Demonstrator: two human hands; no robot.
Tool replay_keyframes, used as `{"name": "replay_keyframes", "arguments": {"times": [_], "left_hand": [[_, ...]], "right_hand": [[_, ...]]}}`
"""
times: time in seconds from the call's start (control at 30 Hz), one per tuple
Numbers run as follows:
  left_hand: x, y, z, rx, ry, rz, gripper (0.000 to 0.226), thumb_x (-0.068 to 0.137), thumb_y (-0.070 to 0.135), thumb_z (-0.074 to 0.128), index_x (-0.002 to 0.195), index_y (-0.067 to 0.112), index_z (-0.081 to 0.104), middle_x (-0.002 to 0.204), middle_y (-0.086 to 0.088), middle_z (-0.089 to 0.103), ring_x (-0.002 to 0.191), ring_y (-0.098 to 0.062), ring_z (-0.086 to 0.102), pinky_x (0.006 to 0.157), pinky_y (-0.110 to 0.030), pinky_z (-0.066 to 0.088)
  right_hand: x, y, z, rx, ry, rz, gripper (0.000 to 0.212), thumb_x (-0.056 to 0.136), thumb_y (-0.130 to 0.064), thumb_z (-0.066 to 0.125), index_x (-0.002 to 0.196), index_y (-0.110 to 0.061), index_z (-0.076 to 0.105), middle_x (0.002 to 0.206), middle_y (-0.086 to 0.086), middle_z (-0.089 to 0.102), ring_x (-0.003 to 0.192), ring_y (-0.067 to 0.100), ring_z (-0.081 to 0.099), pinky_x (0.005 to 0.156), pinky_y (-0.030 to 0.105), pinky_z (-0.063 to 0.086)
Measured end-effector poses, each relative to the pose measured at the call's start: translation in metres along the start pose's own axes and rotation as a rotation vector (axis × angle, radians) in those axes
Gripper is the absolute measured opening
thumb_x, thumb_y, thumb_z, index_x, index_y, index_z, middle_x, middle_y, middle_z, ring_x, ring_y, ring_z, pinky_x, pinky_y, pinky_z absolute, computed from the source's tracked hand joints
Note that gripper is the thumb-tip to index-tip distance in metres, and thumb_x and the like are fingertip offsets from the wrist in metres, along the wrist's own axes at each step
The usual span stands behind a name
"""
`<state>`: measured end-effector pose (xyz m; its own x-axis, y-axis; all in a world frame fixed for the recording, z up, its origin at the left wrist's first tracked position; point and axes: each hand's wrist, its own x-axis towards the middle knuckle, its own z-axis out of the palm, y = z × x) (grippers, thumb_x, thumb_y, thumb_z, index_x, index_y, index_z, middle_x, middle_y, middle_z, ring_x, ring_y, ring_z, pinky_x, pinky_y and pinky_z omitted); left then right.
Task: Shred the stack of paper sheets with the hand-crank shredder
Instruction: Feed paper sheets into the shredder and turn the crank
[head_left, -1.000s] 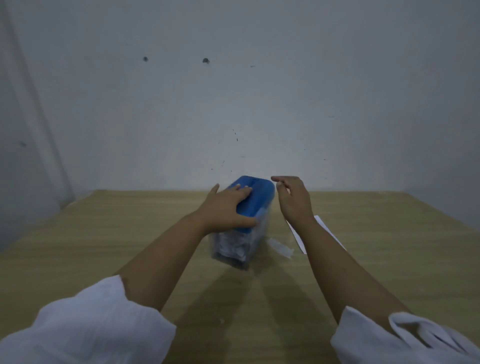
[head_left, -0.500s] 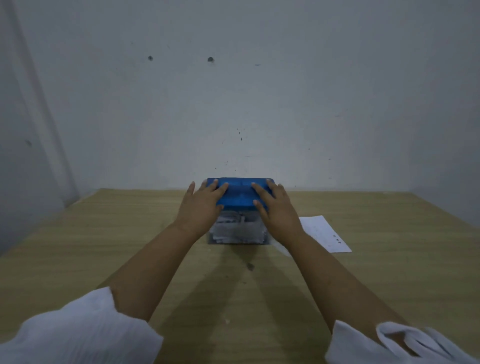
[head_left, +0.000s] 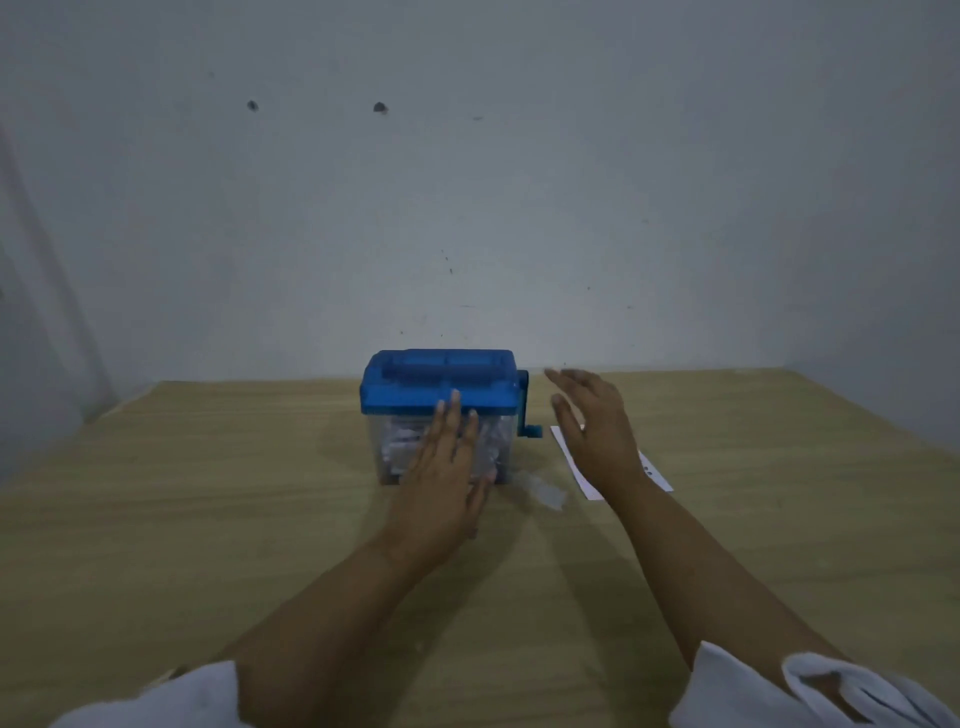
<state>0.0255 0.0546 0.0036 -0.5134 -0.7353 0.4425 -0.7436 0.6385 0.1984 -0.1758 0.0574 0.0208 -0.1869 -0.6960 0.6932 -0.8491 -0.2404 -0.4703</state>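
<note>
Bare, pale grey wall with two dark marks. A light wood-grain table runs up to it. Light is dim.

Position of the task's things: a small hand-crank shredder stands upright toward the far side of the table, its long side facing the person. It has a blue translucent plastic lid over a clear plastic bin. The blue crank handle is on its right end, pointing down.

Bin contents: white paper shreds show through the wall. The fill level is unclear, since a hand covers much of it.

White paper sheets lie flat on the table just right of the shredder, not touching it. Their long axis runs away from the person, slightly angled. I cannot tell how many there are. A small pale scrap lies off the bin's front right corner.

Left hand: flat, fingers straight and close together, in front of the bin's near wall with fingertips at the lid's lower edge. It grasps nothing. Blur hides whether it touches the bin.

Right hand: fingers spread and loose, holding nothing, poised over the sheets and just beside the crank handle.

Judgement: a sheet has to be picked up and fed next. The sheets lie under the right hand, which is also nearer the crank handle. The left hand is better placed to steady the shredder. The lid runs left to right, so a sheet must travel leftward and up to be fed in.
</note>
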Motion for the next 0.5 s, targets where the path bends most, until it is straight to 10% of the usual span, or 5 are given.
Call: {"name": "replay_keyframes", "arguments": {"times": [0.2,0.5], "left_hand": [[0.015,0.056,0.041,-0.155,-0.219,0.238,0.046,0.101,0.026,0.035,0.147,0.022,0.029,0.156,0.005,0.019,0.144,-0.009,0.013,0.114,-0.021,0.01],[0.043,0.078,0.084,-0.145,-0.419,0.065,0.057,0.1,0.047,0.028,0.15,0.022,0.02,0.159,0.002,0.011,0.146,-0.013,0.008,0.116,-0.03,0.005]], "right_hand": [[-0.033,0.062,-0.007,-0.248,-0.116,0.381,0.028,0.09,-0.012,0.055,0.116,-0.008,0.065,0.119,0.016,0.059,0.112,0.036,0.05,0.092,0.035,0.036],[-0.038,0.08,-0.003,-0.533,-0.251,0.723,0.057,0.092,-0.052,0.042,0.128,-0.008,0.045,0.137,0.008,0.04,0.128,0.027,0.033,0.105,0.041,0.024]]}}
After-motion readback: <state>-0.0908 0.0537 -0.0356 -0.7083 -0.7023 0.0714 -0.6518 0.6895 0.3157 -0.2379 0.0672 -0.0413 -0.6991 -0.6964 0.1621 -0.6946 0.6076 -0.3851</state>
